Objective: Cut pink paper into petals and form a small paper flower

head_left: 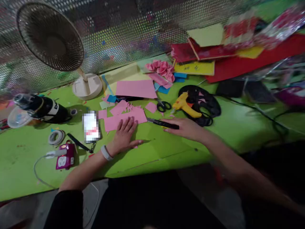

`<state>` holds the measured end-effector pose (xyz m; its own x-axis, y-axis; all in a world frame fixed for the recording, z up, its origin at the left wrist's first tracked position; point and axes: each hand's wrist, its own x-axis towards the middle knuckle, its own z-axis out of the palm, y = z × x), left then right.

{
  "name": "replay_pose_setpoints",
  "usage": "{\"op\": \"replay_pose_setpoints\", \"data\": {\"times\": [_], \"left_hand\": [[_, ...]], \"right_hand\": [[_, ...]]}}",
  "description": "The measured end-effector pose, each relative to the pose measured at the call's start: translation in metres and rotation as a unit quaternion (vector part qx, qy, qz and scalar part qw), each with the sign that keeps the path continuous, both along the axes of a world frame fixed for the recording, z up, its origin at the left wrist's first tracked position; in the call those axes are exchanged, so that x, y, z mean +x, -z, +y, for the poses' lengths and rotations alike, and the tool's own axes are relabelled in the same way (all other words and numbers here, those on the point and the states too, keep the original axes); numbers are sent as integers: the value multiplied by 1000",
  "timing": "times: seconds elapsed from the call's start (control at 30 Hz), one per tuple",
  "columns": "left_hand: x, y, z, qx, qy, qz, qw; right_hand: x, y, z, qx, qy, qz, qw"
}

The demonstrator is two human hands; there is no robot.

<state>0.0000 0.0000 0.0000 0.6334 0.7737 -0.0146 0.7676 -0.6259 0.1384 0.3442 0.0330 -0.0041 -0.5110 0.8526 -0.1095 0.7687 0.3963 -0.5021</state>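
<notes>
My left hand (124, 135) lies flat with spread fingers on a pink paper strip (140, 116), pressing it to the green table. In my right hand (186, 128) is a black utility knife (163, 123), its blade end pointing left at the right edge of the strip. Just behind the strip lie small pink paper scraps (119, 107) and a square pink piece (151, 107). A larger pink sheet (136, 88) rests farther back. Black-handled scissors (164, 106) lie beyond the knife, beside a yellow glue gun (187, 105).
A white desk fan (87, 86) stands at the back left, near a dark bottle (51, 109). A lit phone (91, 127), a tape roll (56, 137) and a purple power bank (65, 156) lie on the left. Red card (254, 58) and crumpled pink paper (162, 68) are piled behind.
</notes>
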Motion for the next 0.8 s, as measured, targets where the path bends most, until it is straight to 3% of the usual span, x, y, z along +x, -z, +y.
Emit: {"op": "replay_pose_setpoints", "data": {"times": [0.37,0.8], "left_hand": [[-3,9,0,16,8,-40,999],[0,6,-1,12,17,-30,999]], "right_hand": [[2,-11,17,120,-50,-69,989],[-19,1,9,217,-67,-46,973]]}}
